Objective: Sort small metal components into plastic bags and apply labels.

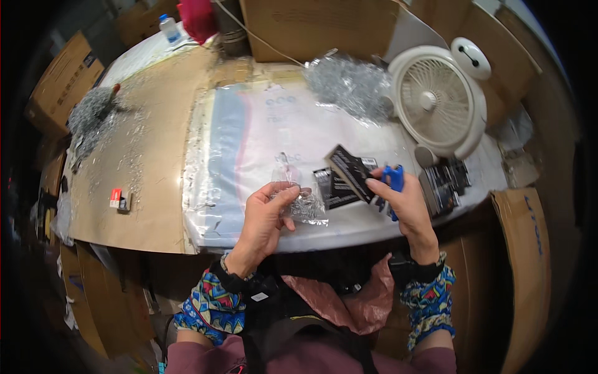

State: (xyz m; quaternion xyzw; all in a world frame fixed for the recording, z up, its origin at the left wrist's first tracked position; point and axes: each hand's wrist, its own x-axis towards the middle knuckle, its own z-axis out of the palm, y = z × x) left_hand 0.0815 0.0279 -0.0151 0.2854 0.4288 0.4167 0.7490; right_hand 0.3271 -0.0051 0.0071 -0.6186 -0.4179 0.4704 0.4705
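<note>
My left hand (269,209) pinches a small clear plastic bag (305,209) with shiny metal bits inside, held over the near part of the table. To its right, my right hand (405,202) is closed on a black printed card (350,171), tilted up between thumb and fingers. A blue tool (395,177) is also in that hand; its kind is not clear because the fingers cover part of it. Under the raised card, more black cards (335,194) lie on the plastic-covered tabletop (249,181).
A white fan (430,100) stands at the back right, beside a large clear bag of metal parts (349,87). Black packets (445,184) lie below it. Leftward are a heap of metal pieces (93,115), a small red-and-white box (118,199) and a bottle (168,28).
</note>
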